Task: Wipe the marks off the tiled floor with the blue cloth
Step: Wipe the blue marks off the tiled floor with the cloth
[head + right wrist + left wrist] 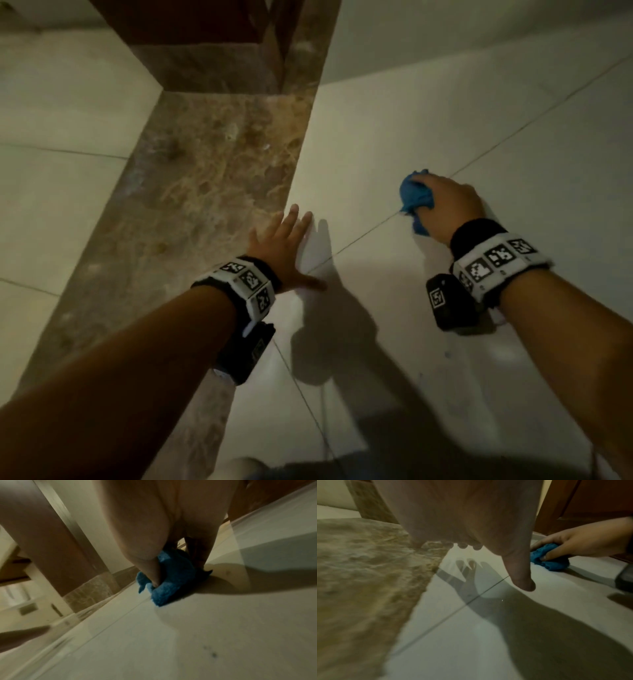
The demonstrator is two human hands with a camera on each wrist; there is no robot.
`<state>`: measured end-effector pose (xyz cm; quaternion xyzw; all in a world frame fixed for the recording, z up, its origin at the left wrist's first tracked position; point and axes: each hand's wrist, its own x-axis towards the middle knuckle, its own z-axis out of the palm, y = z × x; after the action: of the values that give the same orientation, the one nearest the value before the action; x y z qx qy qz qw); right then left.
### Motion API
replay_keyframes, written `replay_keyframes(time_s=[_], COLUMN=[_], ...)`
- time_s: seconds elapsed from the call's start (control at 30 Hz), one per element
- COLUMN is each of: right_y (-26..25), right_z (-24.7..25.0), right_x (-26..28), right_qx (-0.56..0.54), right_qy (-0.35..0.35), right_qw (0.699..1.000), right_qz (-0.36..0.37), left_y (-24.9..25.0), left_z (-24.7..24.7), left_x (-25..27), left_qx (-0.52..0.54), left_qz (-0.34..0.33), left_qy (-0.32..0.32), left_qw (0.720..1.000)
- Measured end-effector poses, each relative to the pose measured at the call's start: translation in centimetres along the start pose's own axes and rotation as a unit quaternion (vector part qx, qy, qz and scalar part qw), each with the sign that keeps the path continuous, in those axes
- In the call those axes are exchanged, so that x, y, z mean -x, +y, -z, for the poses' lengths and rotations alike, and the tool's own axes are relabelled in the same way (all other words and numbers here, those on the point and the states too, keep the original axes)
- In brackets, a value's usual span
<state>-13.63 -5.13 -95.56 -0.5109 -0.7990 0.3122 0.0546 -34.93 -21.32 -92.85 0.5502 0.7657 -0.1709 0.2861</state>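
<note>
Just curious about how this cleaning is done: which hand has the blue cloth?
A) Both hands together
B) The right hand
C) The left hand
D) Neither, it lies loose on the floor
B: the right hand grips the bunched blue cloth against the tiled floor, while the left hand is spread flat with nothing in it.

text: none legible | wrist bands (498,262): coded marker squares only

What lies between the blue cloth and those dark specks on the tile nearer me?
Nothing visible. The right hand grips the blue cloth against the floor; only bare tile separates it from the dark specks. The left hand is spread off to the side.
</note>
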Motion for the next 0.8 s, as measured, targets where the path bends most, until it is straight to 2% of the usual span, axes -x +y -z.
replay_keyframes(time_s=[0.07,0.13,0.2,0.27,0.33,0.4,0.5,0.57,0.6,0.67,0.73,0.8], right_y=[-1.4,-3.9,-6.9,-9.4,-10.2,-9.8,-8.2,-8.1,-8.5,-9.5,-10.5,-10.3], right_z=[-0.4,-2.1,-4.9,-7.5,-8.8,-8.3,-6.9,-6.6,-6.9,-7.6,-8.8,-9.6], right_x=[0.2,1.1,2.6,4.4,5.2,4.1,0.8,0.0,0.5,2.4,4.6,5.5], right_qx=[0.011,0.005,0.016,0.085,0.101,0.055,0.000,0.013,0.017,0.010,0.034,0.103], right_qy=[0.004,-0.046,-0.094,-0.122,-0.151,-0.157,-0.078,-0.042,-0.036,-0.068,-0.123,-0.175], right_qw=[1.000,0.999,0.994,0.978,0.966,0.974,0.995,0.998,0.998,0.992,0.972,0.944], right_qz=[-0.023,-0.004,0.061,0.147,0.181,0.155,0.061,0.044,0.055,0.107,0.197,0.258], left_y=[-2.0,-3.5,-4.5,-4.9,-5.2,-5.4,-5.6,-5.7,-5.8,-5.7,-5.7,-5.6], left_z=[0.1,0.1,-0.2,-1.0,-1.8,-2.2,-2.2,-2.1,-2.2,-2.3,-2.2,-2.3], left_x=[0.6,0.6,0.2,-0.3,-0.5,-0.6,-0.8,-1.0,-0.9,-1.0,-1.1,-1.1], left_qx=[-0.026,-0.037,-0.044,-0.063,-0.069,-0.057,-0.039,-0.033,-0.031,-0.032,-0.037,-0.038], left_qz=[-0.021,-0.033,-0.051,-0.077,-0.094,-0.099,-0.106,-0.109,-0.109,-0.109,-0.110,-0.107], left_qy=[-0.008,-0.019,-0.032,-0.045,-0.045,-0.038,-0.030,-0.028,-0.027,-0.024,-0.022,-0.027], left_qw=[0.999,0.999,0.997,0.994,0.992,0.993,0.993,0.993,0.993,0.993,0.993,0.993])
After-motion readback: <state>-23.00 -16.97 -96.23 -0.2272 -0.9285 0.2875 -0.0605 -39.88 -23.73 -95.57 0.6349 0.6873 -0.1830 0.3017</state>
